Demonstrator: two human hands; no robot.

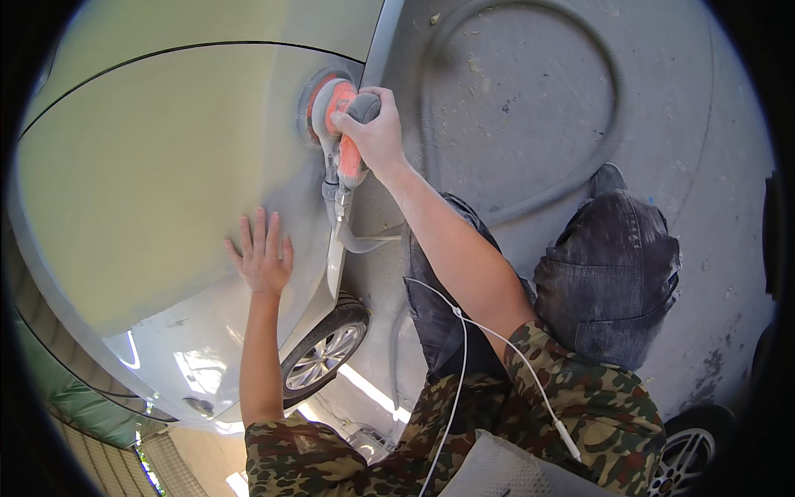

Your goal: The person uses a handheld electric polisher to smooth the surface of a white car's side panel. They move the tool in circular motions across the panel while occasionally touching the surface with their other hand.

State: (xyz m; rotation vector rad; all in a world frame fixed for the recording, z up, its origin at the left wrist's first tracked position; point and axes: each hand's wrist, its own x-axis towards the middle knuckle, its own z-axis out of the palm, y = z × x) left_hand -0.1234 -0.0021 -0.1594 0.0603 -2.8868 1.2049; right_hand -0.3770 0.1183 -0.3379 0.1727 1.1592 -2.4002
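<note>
My right hand (379, 130) grips the body of a pneumatic orbital sander (343, 118), red and grey, its round pad against a car's body panel (186, 124) near the lower edge. A grey dust hose and a thin air line run from the sander's rear end towards my legs. On the same panel, closer to the rear wheel, my left hand (264, 258) lies flat with its fingers spread. Most of the panel is dull yellowish-green, with grey patches at its border and glossy silver paint nearer the wheel.
A ribbed grey hose (618, 68) loops over the concrete floor (528, 112). The car's wheel (326, 357) is below my left hand's side. Another wheel (683, 453) stands at the lower right. A white cable (464, 360) hangs across my front.
</note>
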